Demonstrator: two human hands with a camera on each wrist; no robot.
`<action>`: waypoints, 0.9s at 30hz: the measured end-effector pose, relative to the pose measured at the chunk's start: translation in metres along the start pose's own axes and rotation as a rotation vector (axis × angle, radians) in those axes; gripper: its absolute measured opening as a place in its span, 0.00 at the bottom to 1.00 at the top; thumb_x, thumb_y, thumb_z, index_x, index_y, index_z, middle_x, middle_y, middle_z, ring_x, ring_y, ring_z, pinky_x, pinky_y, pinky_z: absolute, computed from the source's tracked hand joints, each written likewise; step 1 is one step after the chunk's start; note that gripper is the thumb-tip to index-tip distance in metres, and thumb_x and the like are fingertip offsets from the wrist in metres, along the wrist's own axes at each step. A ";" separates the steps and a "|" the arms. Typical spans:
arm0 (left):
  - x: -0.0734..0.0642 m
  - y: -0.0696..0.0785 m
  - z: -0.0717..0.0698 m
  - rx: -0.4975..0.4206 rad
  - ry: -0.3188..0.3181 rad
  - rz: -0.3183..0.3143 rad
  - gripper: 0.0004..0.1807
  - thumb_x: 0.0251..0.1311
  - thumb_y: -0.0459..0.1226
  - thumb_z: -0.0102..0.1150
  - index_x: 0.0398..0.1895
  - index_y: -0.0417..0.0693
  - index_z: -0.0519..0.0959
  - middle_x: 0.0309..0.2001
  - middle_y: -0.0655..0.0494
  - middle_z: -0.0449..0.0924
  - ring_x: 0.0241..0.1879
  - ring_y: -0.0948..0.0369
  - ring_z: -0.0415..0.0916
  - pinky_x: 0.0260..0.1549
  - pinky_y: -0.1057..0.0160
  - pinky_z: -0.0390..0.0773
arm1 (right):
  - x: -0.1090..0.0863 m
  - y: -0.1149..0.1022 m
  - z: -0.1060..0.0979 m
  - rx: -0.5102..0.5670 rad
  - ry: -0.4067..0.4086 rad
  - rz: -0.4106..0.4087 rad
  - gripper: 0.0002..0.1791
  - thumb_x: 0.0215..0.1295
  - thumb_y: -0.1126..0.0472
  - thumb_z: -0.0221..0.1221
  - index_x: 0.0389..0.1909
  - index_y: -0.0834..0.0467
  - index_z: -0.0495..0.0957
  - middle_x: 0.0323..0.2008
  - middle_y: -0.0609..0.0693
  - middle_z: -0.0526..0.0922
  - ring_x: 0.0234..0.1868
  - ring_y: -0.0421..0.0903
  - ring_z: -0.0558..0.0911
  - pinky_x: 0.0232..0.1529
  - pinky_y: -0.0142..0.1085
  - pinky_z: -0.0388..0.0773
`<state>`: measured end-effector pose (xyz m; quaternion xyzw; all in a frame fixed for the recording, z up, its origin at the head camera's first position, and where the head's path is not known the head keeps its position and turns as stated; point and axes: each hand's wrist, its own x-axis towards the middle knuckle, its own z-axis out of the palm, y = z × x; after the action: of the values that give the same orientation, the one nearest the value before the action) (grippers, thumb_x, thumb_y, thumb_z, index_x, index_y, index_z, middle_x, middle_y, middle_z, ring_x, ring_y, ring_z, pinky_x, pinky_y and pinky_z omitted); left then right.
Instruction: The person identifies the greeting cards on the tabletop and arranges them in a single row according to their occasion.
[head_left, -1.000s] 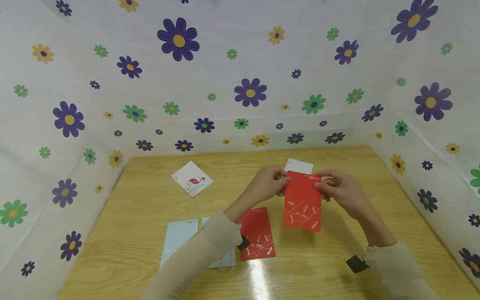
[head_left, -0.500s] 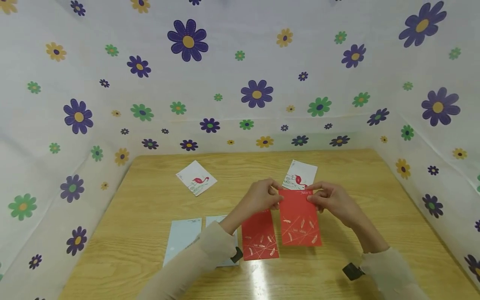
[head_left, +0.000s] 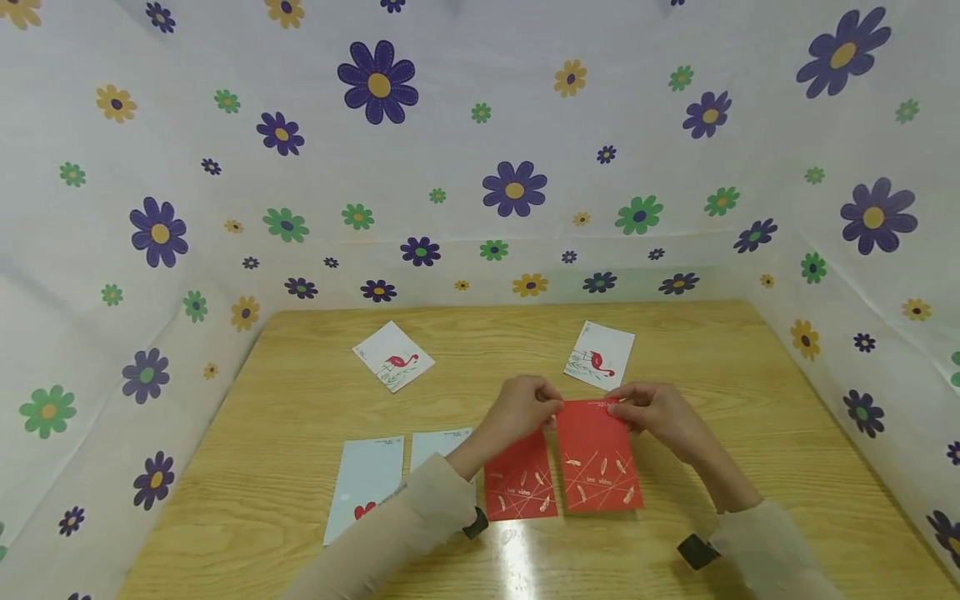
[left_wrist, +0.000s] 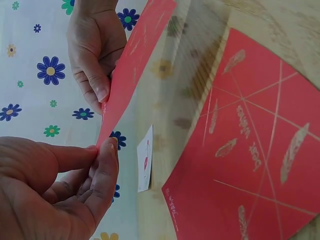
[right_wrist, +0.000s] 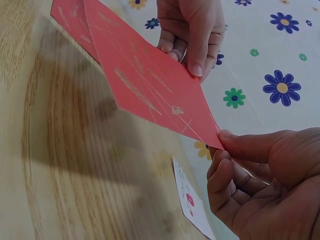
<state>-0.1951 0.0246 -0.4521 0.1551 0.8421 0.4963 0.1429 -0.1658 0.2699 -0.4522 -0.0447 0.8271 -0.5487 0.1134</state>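
Both hands pinch the far corners of a red card (head_left: pixel 598 458) printed with pale feathers and the words "best wishes". My left hand (head_left: pixel 521 417) has the left corner between thumb and fingers, and my right hand (head_left: pixel 658 419) grips the right one. In the left wrist view the held card (left_wrist: pixel 132 70) is tilted above the table. A matching red card (head_left: pixel 520 479) lies flat just to its left, its far end covered by my left hand. Whether the held card's near edge touches the wood, I cannot tell.
Two light blue cards (head_left: pixel 367 479) lie side by side at left, one partly under my left sleeve (head_left: pixel 420 517). Farther back are two white flamingo cards, one at left (head_left: pixel 393 357) and one at right (head_left: pixel 600 356). Flowered cloth (head_left: pixel 450 150) surrounds the wooden table (head_left: pixel 285 392).
Both hands have brought the red card toward me and lower, slightly left, beside the other red card. The right flamingo card, partly hidden before, now shows almost whole.
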 end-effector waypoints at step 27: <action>0.011 -0.014 0.016 0.244 0.056 -0.014 0.05 0.67 0.34 0.66 0.35 0.42 0.88 0.29 0.59 0.82 0.25 0.66 0.74 0.24 0.70 0.75 | 0.012 0.021 0.014 -0.239 0.071 0.000 0.12 0.68 0.65 0.67 0.47 0.68 0.85 0.37 0.55 0.87 0.33 0.47 0.79 0.31 0.32 0.78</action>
<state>-0.2006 0.0355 -0.4732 0.1515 0.9009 0.3934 0.1030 -0.1732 0.2630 -0.4785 -0.0383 0.8900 -0.4476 0.0781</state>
